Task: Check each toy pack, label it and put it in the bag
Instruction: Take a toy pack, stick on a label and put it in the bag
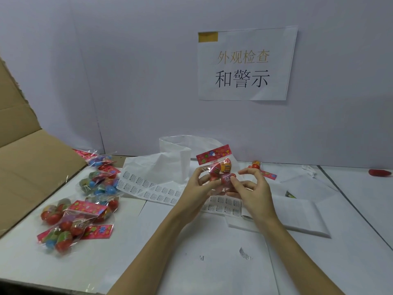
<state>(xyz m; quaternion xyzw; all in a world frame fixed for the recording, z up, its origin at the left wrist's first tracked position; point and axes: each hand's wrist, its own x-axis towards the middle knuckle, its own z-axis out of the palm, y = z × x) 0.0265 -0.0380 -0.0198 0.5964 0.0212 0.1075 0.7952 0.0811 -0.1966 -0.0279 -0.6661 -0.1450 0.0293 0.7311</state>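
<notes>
Toy pack (220, 169): held upright at frame centre, above the label sheets (157, 189).
Left hand (198, 187): fingers curled, pinching the pack's lower left.
Right hand (253, 188): thumb and lower fingers pinch its lower right edge; upper fingers arch free.
Bag (176, 152): white, upper centre, behind.
Open room: bare table (212, 262), lower centre.
Left edge: waiting packs (78, 211) beside a cardboard flap (32, 158).

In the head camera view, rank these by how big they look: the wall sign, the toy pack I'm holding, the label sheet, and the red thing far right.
1. wall sign
2. label sheet, partly hidden by the arms
3. toy pack
4. red thing, cut off by the edge

Nearness to the camera differs, so this is apparent size only.
</notes>
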